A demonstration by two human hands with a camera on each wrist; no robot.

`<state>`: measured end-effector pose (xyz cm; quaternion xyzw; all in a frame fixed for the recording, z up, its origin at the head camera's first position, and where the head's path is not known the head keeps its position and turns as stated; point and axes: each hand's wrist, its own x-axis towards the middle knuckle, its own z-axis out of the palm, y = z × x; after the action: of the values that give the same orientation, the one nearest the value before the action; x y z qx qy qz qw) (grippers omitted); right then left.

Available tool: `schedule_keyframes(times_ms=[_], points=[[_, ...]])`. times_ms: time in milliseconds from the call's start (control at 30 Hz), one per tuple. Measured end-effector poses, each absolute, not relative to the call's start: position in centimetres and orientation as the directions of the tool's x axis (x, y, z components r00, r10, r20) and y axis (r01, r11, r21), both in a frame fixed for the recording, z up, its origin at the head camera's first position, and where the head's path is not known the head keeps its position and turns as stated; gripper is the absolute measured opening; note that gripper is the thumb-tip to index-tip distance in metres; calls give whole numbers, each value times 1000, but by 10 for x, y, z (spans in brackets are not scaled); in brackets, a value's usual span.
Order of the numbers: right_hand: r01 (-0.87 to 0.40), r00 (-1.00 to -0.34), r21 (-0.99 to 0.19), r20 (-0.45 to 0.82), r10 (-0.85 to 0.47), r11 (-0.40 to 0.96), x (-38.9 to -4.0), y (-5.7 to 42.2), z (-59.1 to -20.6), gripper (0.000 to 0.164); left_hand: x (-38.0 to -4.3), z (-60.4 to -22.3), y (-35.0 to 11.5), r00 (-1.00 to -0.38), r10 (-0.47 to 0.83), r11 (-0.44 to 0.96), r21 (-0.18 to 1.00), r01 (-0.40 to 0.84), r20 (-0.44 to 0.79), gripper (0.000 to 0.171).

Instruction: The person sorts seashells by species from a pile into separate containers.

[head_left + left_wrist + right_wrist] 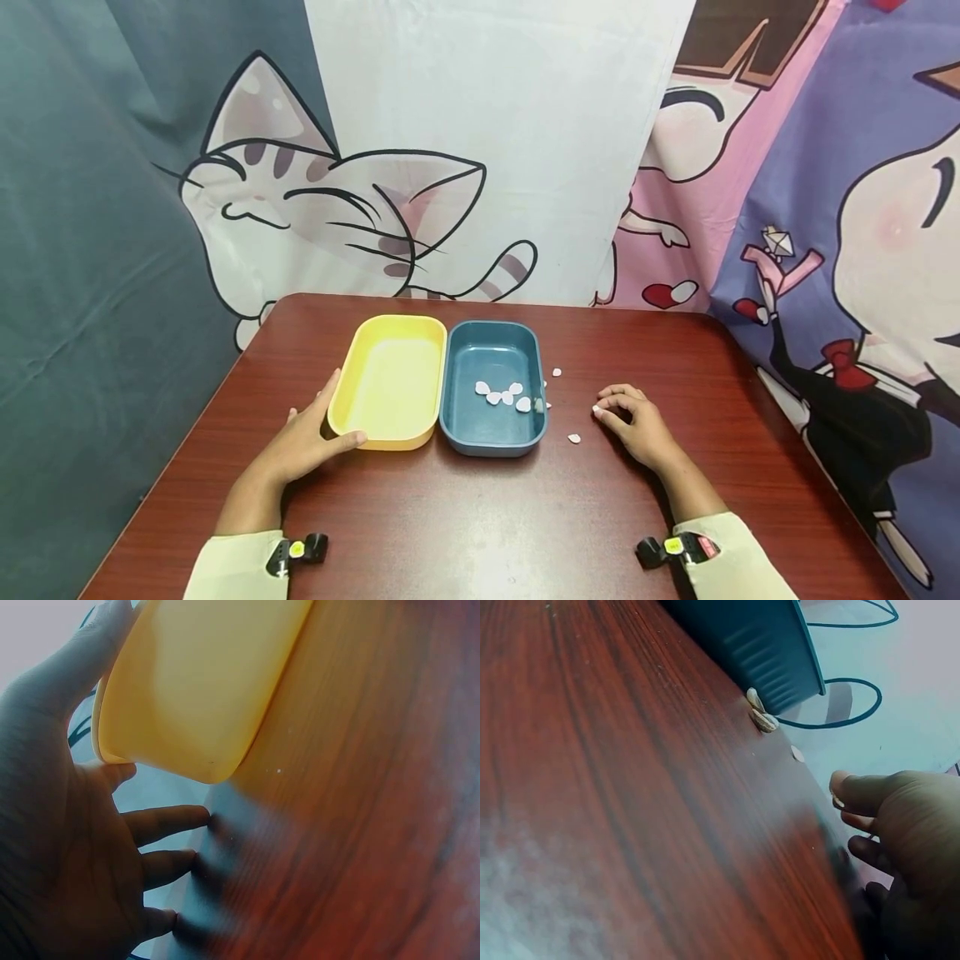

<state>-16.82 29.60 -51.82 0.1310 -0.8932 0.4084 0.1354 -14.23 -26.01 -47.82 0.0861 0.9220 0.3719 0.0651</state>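
Thumb against the near rim of the yellow tray (336, 423), my left hand (303, 435) rests at its near left corner with the fingers spread. In the left wrist view the thumb lies along the yellow tray (191, 690), while the other fingertips reach the tabletop. To the right of the trays, my right hand (633, 425) pinches a small white shell (596, 409) between thumb and fingertip. Several pale shells (493, 398) lie in the blue tray (491, 448). Loose on the table beside it are a shell (574, 438) nearer me and another shell (557, 372) farther back.
Both trays stand side by side on the dark red wooden table (480, 508). Two ridged shells (763, 720) lie close against the blue tray's outer wall (765, 664) in the right wrist view. Behind the table hangs a cartoon-printed cloth (487, 100).
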Motion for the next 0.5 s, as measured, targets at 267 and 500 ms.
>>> schedule_keyframes(times_ms=[267, 500], points=[[-355, -922, -726, 377, -91, 589, -169, 290, -507, 7, -143, -479, -261, -976, 211, 707, 698, 111, -59, 125], [-418, -886, -646, 444, -131, 638, -170, 275, -488, 5, -143, -479, -260, -976, 215, 711, 692, 125, -45, 125]])
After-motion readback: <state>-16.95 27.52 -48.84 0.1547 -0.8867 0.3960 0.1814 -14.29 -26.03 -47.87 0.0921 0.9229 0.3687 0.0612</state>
